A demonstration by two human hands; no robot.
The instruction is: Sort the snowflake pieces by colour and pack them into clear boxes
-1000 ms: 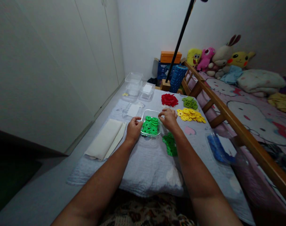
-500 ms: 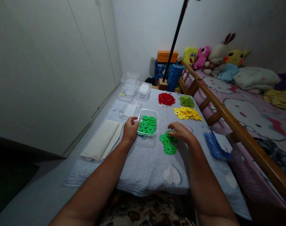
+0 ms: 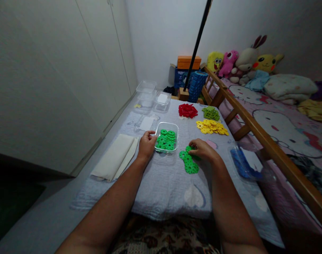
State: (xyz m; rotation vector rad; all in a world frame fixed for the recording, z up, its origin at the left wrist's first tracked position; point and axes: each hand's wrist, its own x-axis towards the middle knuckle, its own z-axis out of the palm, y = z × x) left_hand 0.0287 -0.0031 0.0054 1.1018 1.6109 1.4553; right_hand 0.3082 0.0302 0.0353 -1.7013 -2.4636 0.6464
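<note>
A clear plastic container [image 3: 177,135] stands mid-table with several green flower-shaped plastic discs [image 3: 166,139] inside. My left hand [image 3: 147,144] grips its left rim, thumb and fingers closed on the wall. To the right of the container lies a small loose heap of the same green discs [image 3: 190,165] on the cloth. My right hand [image 3: 203,150] is over the heap's upper end, its fingers curled down and pinching at a green disc; the palm hides part of the heap.
Piles of red [image 3: 188,110], yellow [image 3: 212,127] and light green discs [image 3: 210,113] lie farther back. A lidded box of blue pieces [image 3: 244,164] sits at the right edge. Clear boxes [image 3: 146,93] stand at the back left; a folded beige cloth [image 3: 114,155] lies left. A bed rail [image 3: 245,120] borders the right.
My right hand has lowered slightly onto the green heap, and its fingers have closed at a disc. My left hand and the container have stayed in place.
</note>
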